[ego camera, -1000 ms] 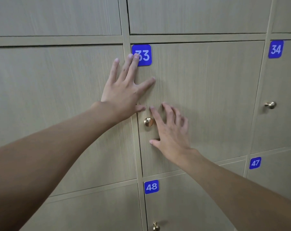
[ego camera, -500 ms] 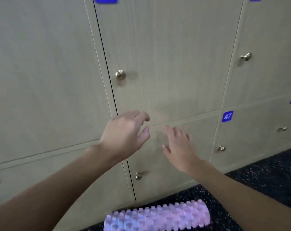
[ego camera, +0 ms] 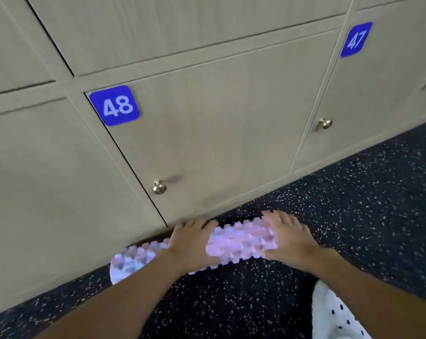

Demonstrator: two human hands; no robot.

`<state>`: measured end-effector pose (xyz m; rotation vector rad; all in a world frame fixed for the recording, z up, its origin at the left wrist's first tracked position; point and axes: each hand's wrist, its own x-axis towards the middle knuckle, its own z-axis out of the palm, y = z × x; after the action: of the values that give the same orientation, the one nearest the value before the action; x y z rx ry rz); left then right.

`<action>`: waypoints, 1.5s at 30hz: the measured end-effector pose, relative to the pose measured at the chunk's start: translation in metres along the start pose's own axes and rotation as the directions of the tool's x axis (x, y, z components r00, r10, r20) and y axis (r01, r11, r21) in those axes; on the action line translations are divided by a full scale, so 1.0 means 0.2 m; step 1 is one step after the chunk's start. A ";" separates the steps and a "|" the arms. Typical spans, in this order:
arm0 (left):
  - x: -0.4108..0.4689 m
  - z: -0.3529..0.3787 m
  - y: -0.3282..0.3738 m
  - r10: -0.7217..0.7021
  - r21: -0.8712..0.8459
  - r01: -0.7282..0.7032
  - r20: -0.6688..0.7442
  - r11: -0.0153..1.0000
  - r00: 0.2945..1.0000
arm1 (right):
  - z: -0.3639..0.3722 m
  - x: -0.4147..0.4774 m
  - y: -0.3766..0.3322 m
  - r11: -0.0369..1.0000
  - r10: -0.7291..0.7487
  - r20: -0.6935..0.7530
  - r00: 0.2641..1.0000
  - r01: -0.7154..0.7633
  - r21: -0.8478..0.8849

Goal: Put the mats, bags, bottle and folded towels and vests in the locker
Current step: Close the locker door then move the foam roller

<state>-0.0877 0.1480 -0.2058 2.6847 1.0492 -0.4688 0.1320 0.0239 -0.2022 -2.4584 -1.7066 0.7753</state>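
A pink knobbly foam roller lies on the dark speckled floor against the foot of the lockers. My left hand grips it around the middle, fingers curled over its far side. My right hand holds its right end, thumb on the near side. Right behind the roller stands locker 48, its door closed, with a brass knob low on its left side. No mats, bags, bottle or towels are in view.
Locker 47 stands closed to the right with its own knob. Beige doors fill the left and top. The speckled rubber floor spreads to the right and toward me. A white dotted cloth shows at the bottom right.
Both hands left the door of locker 33 and dropped to the floor. They now hold the pink roller. The view has tilted down from the upper lockers to locker 48.
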 end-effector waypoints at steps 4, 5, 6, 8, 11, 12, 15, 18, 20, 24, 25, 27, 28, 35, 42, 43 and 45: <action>0.10 0.15 0.01 -0.016 -0.005 0.017 0.108 1.000 0.994 | 0.11 0.08 0.06 0.961 0.100 0.039 0.994 -0.107 0.255; 0.12 0.17 0.01 -0.023 -0.001 0.023 0.107 1.000 0.994 | 0.13 0.09 0.07 0.941 0.134 0.024 0.991 -0.135 0.310; 0.13 0.18 0.02 -0.033 0.010 0.032 0.095 0.999 0.995 | 0.14 0.10 0.07 0.926 0.168 0.005 0.986 -0.160 0.341; 0.13 0.19 0.01 -0.042 0.060 0.039 0.052 0.997 0.998 | 0.16 0.10 0.06 0.914 0.213 -0.020 0.977 -0.192 0.358; 0.08 0.19 -0.01 -0.032 0.082 0.033 -0.011 0.996 0.999 | 0.14 0.04 0.02 0.930 0.199 -0.099 0.975 -0.156 0.334; 0.05 0.18 -0.02 -0.038 0.051 0.039 -0.033 0.998 0.999 | 0.11 0.01 0.00 0.933 0.182 -0.147 0.972 -0.124 0.337; -0.08 0.09 -0.04 -0.051 -0.058 0.044 -0.118 0.997 0.992 | -0.02 -0.12 -0.13 0.923 0.160 -0.278 0.947 -0.043 0.383; -0.26 -0.05 -0.05 -0.033 -0.134 0.006 -0.197 0.991 0.980 | -0.17 -0.31 -0.29 0.860 0.151 -0.396 0.906 0.078 0.505; -0.42 -0.16 -0.06 -0.011 -0.185 -0.039 -0.262 0.982 0.965 | -0.27 -0.46 -0.42 0.781 0.204 -0.474 0.856 0.150 0.607; -0.81 -0.40 -0.10 0.048 -0.348 -0.189 -0.376 0.918 0.925 | -0.43 -0.83 -0.73 0.461 0.224 -0.451 0.864 0.314 0.830; -0.92 -0.45 -0.11 0.063 -0.396 -0.233 -0.398 0.888 0.915 | -0.46 -0.93 -0.83 0.392 0.202 -0.443 0.873 0.343 0.854; -1.13 -0.53 -0.16 0.079 -0.474 -0.320 -0.460 0.820 0.884 | -0.50 -1.13 -1.04 0.302 0.157 -0.448 0.880 0.389 0.870; -1.24 -0.57 -0.19 0.081 -0.492 -0.357 -0.496 0.794 0.865 | -0.52 -1.22 -1.16 0.267 0.122 -0.459 0.880 0.416 0.869; -2.10 -0.82 -0.51 0.034 -0.549 -0.478 -0.632 0.685 0.774 | -0.63 -1.72 -1.98 0.204 -0.064 -0.542 0.838 0.543 0.815; -2.91 -1.07 -0.88 -0.142 -0.553 -0.505 -0.755 0.662 0.640 | -0.51 -1.96 -2.67 0.261 -0.223 -0.593 0.774 0.634 0.728; -3.01 -1.09 -0.95 -0.140 -0.564 -0.516 -0.750 0.644 0.646 | -0.48 -1.97 -2.77 0.268 -0.261 -0.579 0.773 0.634 0.726; -3.18 -1.10 -1.12 -0.146 -0.643 -0.529 -0.700 0.553 0.699 | -0.42 -1.97 -2.98 0.288 -0.327 -0.534 0.779 0.621 0.729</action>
<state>-0.6358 -0.0140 0.2139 1.9850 0.7360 0.9797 -0.4522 -0.0737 0.2063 -1.1318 -1.2641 0.8446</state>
